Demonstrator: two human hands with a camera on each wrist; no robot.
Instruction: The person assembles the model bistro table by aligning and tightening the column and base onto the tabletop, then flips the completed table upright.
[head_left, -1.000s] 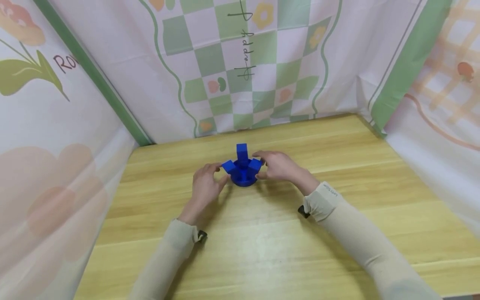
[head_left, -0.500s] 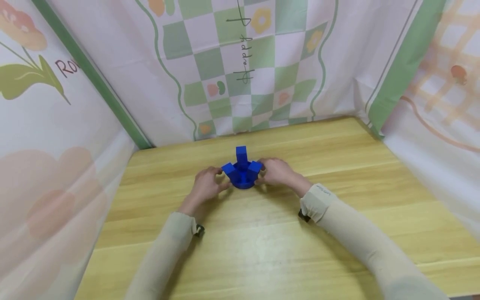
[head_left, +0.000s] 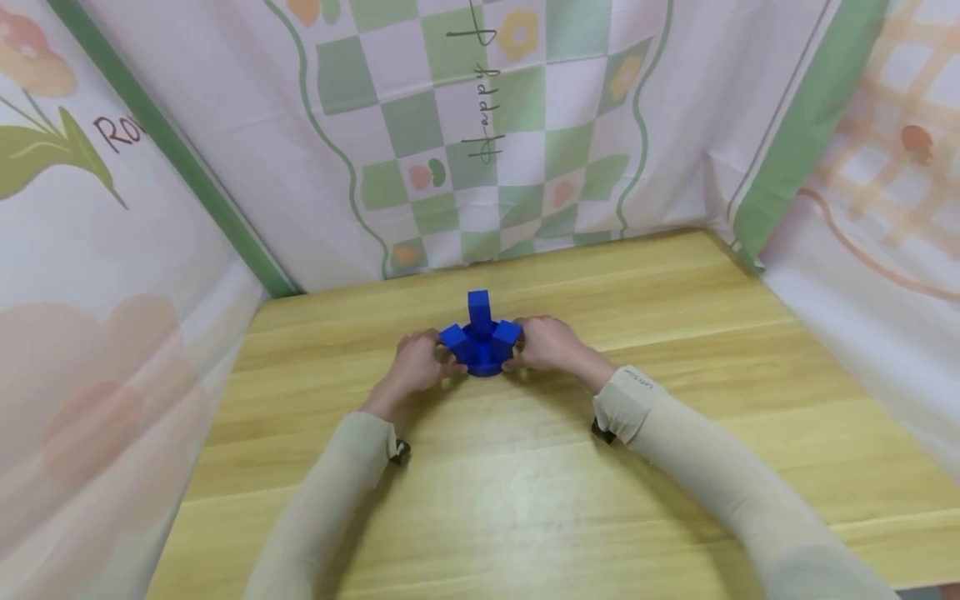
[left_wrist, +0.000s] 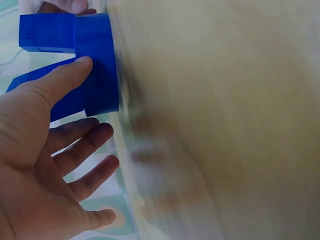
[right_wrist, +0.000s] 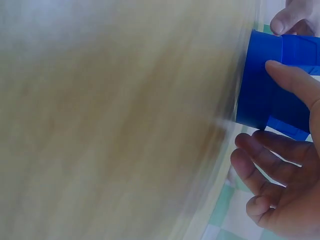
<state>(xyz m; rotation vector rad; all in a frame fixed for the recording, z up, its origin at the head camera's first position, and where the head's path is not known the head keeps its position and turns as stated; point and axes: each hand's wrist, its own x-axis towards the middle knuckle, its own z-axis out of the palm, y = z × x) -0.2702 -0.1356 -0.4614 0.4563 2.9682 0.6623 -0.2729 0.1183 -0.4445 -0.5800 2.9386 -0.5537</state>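
Observation:
A blue three-pronged stand (head_left: 483,362) sits upright on the wooden table, with square-ended prongs rising and leaning outward from its round base. My left hand (head_left: 416,364) grips its left side. In the left wrist view, the thumb (left_wrist: 75,72) lies on the base's wall, and the lower fingers are spread off it. On the opposite side, my right hand (head_left: 551,343) holds the stand. The right wrist view shows that thumb (right_wrist: 290,77) against the blue wall (right_wrist: 260,80), with the other fingers loosely bent below. The index fingertips are partly hidden behind the stand.
The wooden table (head_left: 525,475) ends at a patterned curtain (head_left: 495,167) behind the stand. More printed cloth hangs at the left (head_left: 97,333) and right (head_left: 885,200). Both forearms wear beige sleeves with a dark wrist camera (head_left: 401,452) under each cuff.
Both hands have come down from beside the prongs and closed in on the base. The stand stays in about the same place on the table; the head view has shifted slightly.

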